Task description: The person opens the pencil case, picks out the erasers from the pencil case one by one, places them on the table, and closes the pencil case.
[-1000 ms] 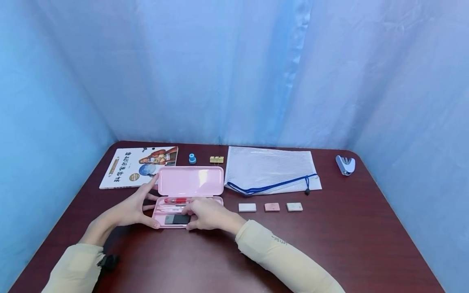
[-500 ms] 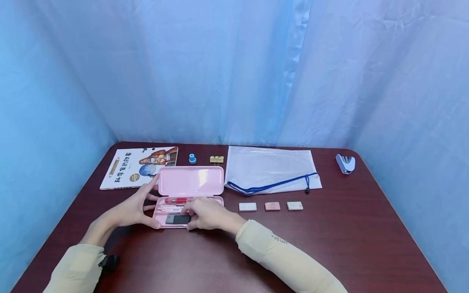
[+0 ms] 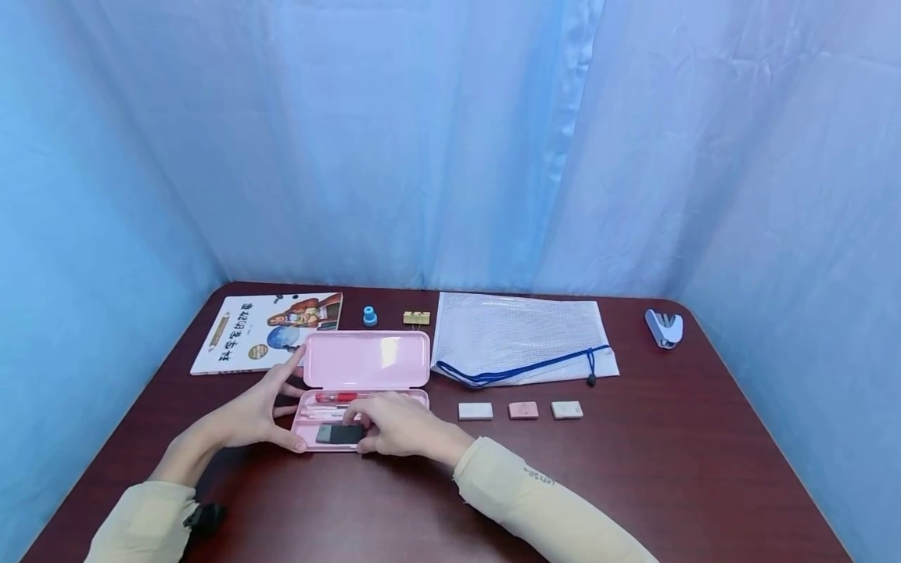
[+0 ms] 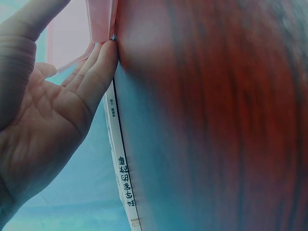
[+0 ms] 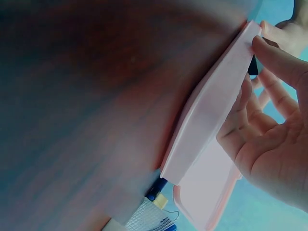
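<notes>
A pink pencil case (image 3: pixel 366 358) lies open on the dark red table (image 3: pixel 633 477), its lid flat behind the base. A red pen (image 3: pixel 336 397) and a black eraser (image 3: pixel 339 434) lie in the base. My left hand (image 3: pixel 271 399) is spread against the case's left end, thumb at the front corner and index finger by the lid. In the left wrist view, the left hand (image 4: pixel 43 120) touches the pink case (image 4: pixel 98 19) with straight fingers. My right hand (image 3: pixel 383 422) rests over the base's right part, fingertips at the black eraser. In the right wrist view, the right hand (image 5: pixel 269 139) has its thumb on the case's front wall (image 5: pixel 211 120).
A picture book (image 3: pixel 271 330) lies at the back left. Beside it are a small blue object (image 3: pixel 369 316) and a gold clip (image 3: pixel 417 317). A white mesh pouch (image 3: pixel 517 336) lies right of the case, with three small erasers (image 3: pixel 523 410) in front. A stapler (image 3: pixel 665 327) sits far right.
The head view has tilted, so everything sits a little lower in frame. Both hands stay on the pencil case; the right fingers have shifted slightly over the black eraser.
</notes>
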A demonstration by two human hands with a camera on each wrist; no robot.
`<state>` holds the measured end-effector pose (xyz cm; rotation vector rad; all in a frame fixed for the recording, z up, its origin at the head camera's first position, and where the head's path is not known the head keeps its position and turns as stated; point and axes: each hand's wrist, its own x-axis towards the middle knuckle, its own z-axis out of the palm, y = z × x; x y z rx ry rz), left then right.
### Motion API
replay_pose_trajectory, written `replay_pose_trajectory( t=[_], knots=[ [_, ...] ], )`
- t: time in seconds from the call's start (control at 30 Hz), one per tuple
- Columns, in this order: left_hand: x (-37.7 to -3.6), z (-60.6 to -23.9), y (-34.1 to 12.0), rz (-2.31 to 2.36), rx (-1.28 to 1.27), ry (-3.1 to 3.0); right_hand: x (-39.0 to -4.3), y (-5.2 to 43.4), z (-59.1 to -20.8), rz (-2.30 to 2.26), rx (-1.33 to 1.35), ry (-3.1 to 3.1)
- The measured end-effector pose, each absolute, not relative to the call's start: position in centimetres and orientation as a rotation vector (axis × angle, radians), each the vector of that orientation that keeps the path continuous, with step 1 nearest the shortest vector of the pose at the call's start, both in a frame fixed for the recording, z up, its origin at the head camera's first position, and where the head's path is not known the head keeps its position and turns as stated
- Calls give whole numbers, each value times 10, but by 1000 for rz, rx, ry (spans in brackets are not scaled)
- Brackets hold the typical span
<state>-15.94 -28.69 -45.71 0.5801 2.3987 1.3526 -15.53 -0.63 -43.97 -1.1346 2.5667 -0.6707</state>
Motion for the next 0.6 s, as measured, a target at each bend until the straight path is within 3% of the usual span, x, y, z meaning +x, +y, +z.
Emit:
replay_pose_trajectory(
  t=[0.6],
  knots=[
    [-158,-455,-287,1322,576,2420,-163,-6,-438,-725,-1172,2534]
  ],
)
